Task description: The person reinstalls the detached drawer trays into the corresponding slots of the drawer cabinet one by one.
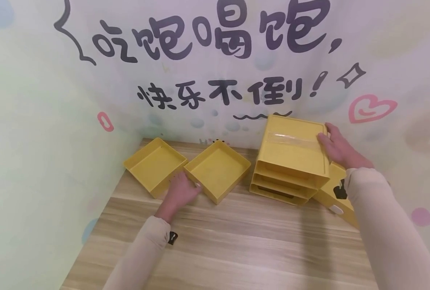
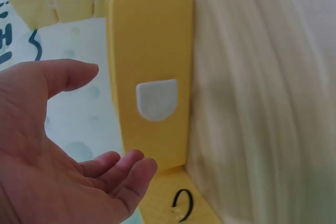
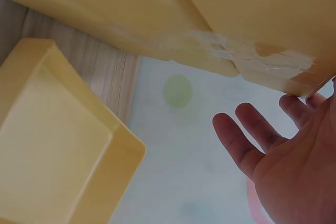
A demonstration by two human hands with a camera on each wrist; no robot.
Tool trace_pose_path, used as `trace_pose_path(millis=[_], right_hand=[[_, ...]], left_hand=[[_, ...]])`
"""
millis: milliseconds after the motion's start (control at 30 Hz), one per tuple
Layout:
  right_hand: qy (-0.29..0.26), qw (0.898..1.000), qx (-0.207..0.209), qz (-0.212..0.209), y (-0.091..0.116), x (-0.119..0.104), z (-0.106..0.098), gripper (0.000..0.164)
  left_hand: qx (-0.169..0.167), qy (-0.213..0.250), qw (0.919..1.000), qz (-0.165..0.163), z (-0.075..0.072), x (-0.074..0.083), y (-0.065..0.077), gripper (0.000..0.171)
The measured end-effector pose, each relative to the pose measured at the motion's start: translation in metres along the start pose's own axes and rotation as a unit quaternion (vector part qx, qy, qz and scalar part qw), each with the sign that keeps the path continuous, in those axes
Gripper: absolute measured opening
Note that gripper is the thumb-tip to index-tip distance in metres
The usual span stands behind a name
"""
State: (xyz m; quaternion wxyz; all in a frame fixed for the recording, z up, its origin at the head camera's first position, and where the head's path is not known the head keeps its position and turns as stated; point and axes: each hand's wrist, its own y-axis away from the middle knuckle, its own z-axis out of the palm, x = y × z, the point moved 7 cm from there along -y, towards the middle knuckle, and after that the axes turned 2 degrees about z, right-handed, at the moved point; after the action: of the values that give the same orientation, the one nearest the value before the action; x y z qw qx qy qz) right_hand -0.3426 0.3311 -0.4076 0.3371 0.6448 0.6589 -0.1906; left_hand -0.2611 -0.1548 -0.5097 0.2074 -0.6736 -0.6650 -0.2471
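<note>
A yellow desktop organizer case (image 1: 294, 155) with three open slots stands at the right, clear tape across its top and side. My right hand (image 1: 339, 149) is at its upper right edge, fingers (image 3: 236, 140) mostly extended, some fingertips against the case corner in the right wrist view. On the left, two shallow yellow drawers lie open side up: a left drawer (image 1: 156, 161) and a middle drawer (image 1: 218, 167). My left hand (image 1: 181, 191) is at their near corners. In the left wrist view, thumb and fingers stand apart beside a drawer front (image 2: 152, 40) with a white tab (image 2: 157, 99).
Another yellow drawer (image 1: 338, 193) with a white tab rests right of the case, partly hidden by my right arm. The wood-grain table (image 1: 236, 241) meets a printed wall (image 1: 200, 125) at the back and sides.
</note>
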Motion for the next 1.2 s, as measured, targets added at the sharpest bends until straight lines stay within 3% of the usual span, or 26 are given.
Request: trace_pose_path(millis=[167, 467, 733, 1200], right_hand=[[-0.024, 1.0, -0.007, 0.007, 0.002, 0.0, 0.003, 0.079], [-0.048, 0.999, -0.004, 0.021, 0.002, 0.003, 0.006, 0.073], [-0.055, 0.998, 0.003, 0.023, 0.004, 0.002, 0.008, 0.073], [-0.06, 0.998, 0.022, 0.016, 0.002, -0.001, 0.008, 0.071]], left_hand=[[0.008, -0.009, 0.9998, 0.015, 0.012, -0.003, 0.0, 0.055], [0.002, 0.02, 0.9998, -0.009, 0.025, -0.008, 0.004, 0.052], [-0.026, 0.051, 0.9975, -0.042, 0.036, -0.016, 0.006, 0.055], [-0.013, 0.05, 0.9966, -0.065, 0.042, -0.024, 0.009, 0.05]])
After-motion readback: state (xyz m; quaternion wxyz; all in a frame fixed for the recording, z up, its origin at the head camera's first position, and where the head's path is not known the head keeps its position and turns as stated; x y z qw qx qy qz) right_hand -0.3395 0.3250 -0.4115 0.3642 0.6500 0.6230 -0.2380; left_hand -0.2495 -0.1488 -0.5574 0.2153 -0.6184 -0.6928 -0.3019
